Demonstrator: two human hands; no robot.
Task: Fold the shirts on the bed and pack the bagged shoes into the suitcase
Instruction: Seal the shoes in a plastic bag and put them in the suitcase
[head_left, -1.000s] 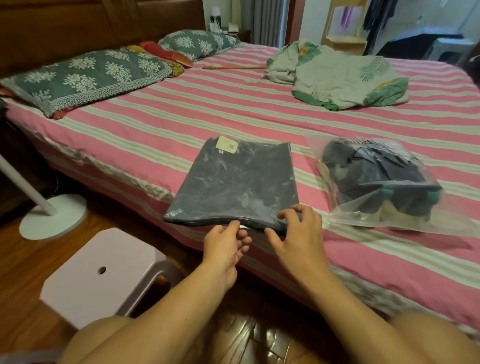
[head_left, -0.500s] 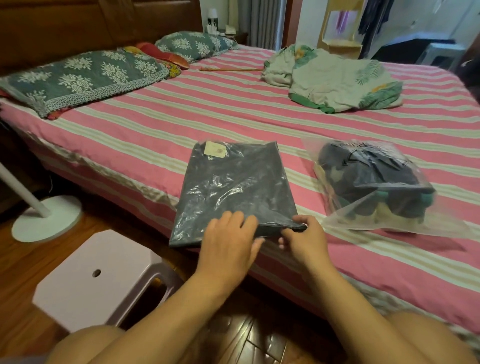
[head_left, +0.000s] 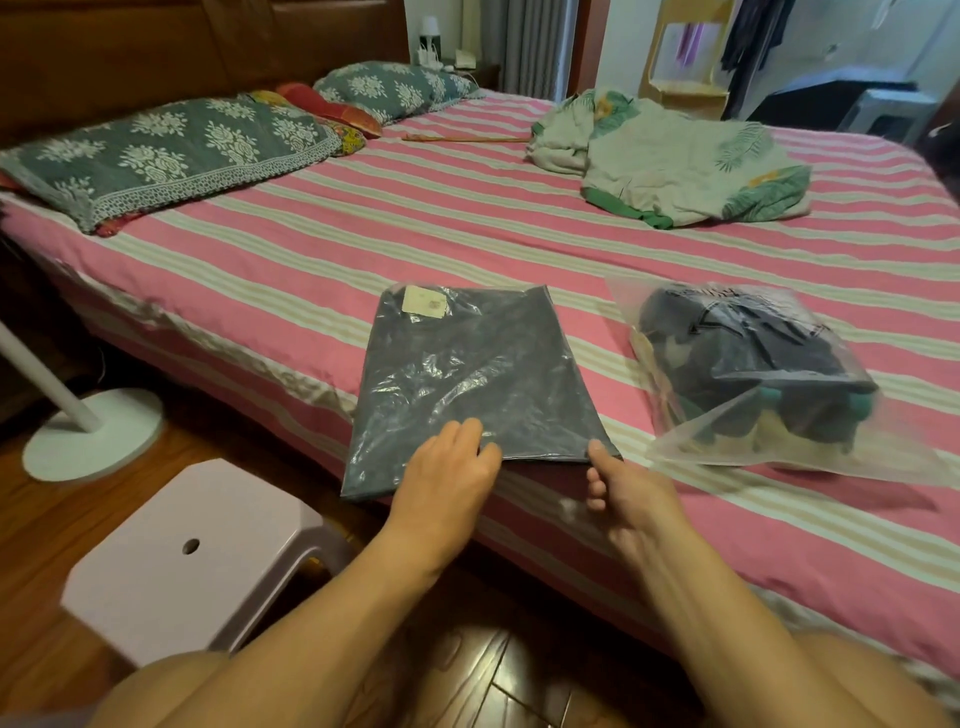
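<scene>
Two hands meet the bagged shirt (head_left: 478, 384): your left hand (head_left: 447, 467) lies flat on it, your right hand (head_left: 621, 486) pinches its corner. Next, unbag it on the bed (head_left: 363, 228)

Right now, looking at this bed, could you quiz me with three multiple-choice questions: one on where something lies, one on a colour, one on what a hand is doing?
1. Where is the clear bag of shoes?
A. On the stool
B. On the bed, right of the flat dark packet
C. On a pillow

2. What colour are the bedsheet stripes?
A. Pink and cream
B. Blue and white
C. Plain grey

3. What is the left hand doing?
A. Hanging free
B. Gripping the stool
C. Resting on the dark packet

Answers: 1 B, the bags lie side by side. 2 A, stripes visible throughout. 3 C, fingers lie on its near edge.
</scene>
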